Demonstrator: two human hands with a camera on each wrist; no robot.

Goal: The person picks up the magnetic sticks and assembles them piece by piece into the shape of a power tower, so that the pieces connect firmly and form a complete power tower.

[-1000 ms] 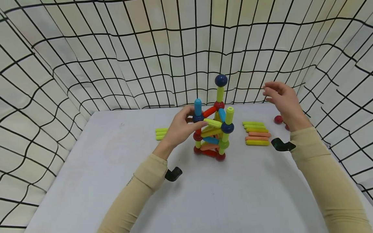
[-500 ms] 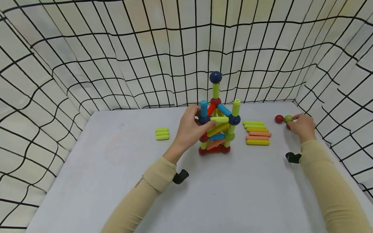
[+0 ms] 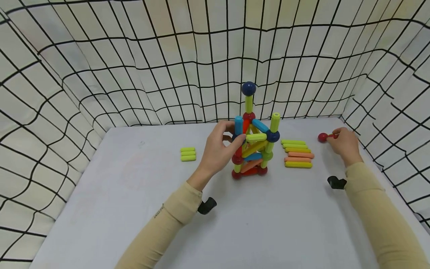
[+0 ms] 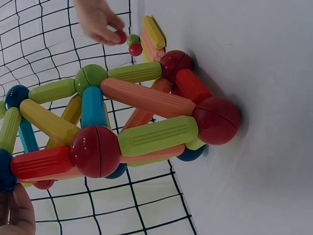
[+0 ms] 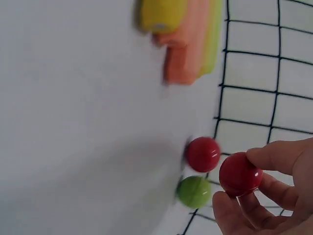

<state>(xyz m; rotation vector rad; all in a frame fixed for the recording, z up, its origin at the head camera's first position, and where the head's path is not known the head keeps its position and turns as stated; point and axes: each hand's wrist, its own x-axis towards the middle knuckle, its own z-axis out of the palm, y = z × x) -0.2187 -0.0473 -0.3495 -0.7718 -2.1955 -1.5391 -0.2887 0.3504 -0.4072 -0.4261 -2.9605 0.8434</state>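
A tower of coloured rods and balls stands upright on the white table. My left hand grips its upper left corner at a dark blue ball, below a blue rod. Over at the right, my right hand pinches a red ball between thumb and fingers, just off the table. Close by lie another red ball and a green ball, side by side. In the head view the green ball is hidden. A dark blue ball tops the tower's tallest post.
Several yellow, green and orange rods lie in a row right of the tower. Short green rods lie to its left. A black grid net over white cloth rises behind the table and along both sides.
My right hand has come down from the air to the balls at the right and lifted a red one. My left hand has moved the tower slightly right and turned it a little.
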